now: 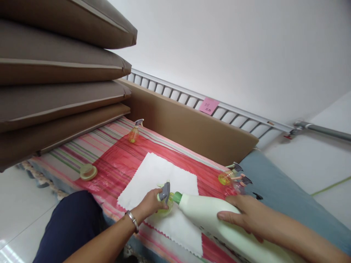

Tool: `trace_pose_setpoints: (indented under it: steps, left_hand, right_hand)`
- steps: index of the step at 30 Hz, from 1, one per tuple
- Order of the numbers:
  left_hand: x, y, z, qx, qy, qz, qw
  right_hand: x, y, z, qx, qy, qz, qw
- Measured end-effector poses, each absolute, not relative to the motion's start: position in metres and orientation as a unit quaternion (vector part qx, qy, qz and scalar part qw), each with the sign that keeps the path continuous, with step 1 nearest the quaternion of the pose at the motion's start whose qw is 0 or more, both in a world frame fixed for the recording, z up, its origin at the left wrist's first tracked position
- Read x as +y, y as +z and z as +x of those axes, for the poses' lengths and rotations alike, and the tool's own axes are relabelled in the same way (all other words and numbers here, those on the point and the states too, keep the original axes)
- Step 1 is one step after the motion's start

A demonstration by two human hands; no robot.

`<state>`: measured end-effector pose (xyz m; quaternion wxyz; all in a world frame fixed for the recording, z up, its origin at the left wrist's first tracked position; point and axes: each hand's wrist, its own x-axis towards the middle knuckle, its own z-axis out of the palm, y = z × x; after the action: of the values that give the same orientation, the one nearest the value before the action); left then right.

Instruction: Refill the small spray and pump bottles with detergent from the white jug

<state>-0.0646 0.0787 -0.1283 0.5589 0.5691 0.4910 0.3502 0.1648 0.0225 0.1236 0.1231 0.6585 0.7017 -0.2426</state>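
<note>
My left hand point(150, 203) is closed around a small spray bottle point(168, 209) with yellowish liquid, over a white cloth with zigzag edges point(161, 168). A grey spray head point(165, 192) rises beside its fingers; whether it is fixed to the bottle I cannot tell. My right hand point(246, 215) grips a large pale green bottle point(211, 215) tilted on its side. Its darker green neck point(177, 197) points left and meets the small bottle's top edge. Any flow between the two cannot be made out.
More small spray bottles stand at the far left point(134, 133) and the right point(225, 178). A round pale green lid point(88, 171) lies on red translucent fabric point(112, 160) over a striped sheet. Brown cushions point(60, 98) are stacked at left; a brown board point(186, 120) lines the back.
</note>
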Motion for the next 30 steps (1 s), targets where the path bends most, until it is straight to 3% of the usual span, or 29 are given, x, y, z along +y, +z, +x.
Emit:
trace_pose_setpoints:
  steps: [30]
  left_hand:
    - [0.0788,-0.13,-0.0641,0.49,0.351,0.566,0.562]
  right_hand:
    - [0.0227,0.127,0.1624,0.694,-0.247,0.668,0.109]
